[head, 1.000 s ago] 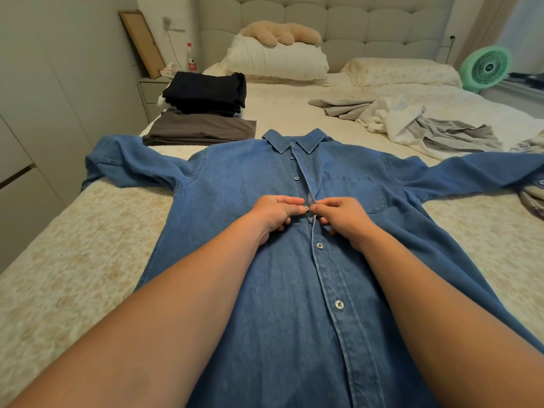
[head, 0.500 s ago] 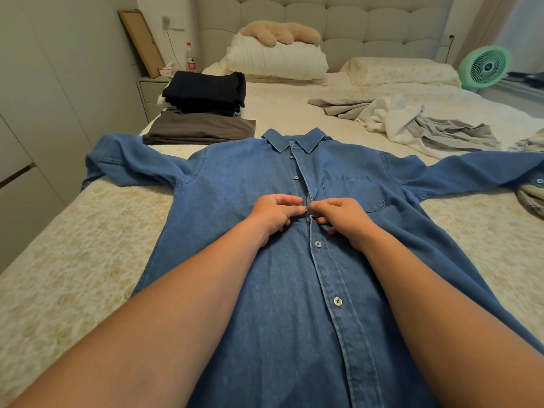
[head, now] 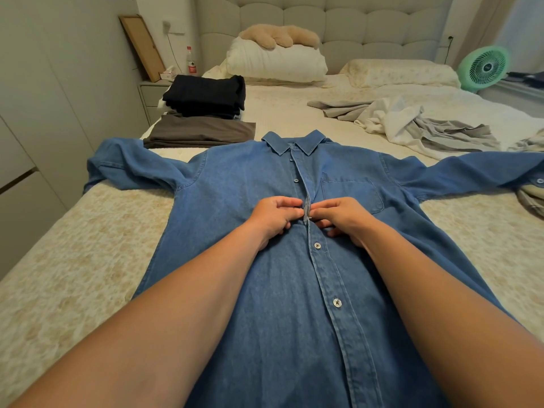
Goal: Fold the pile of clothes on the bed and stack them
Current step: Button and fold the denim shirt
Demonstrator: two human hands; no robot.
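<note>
I have the blue denim button-up shirt [head: 235, 231] spread front-up across the cream patterned bed [head: 73, 260], my left hand [head: 272, 214] and right hand [head: 338, 214] each pinching a placket edge mid-chest to fasten it so it folds flat.

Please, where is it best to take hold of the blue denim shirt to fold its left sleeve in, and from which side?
Probably at the cuff end of the left sleeve, coming from the bed's left edge: the denim shirt lies flat, front up, with that sleeve spread outward.
</note>
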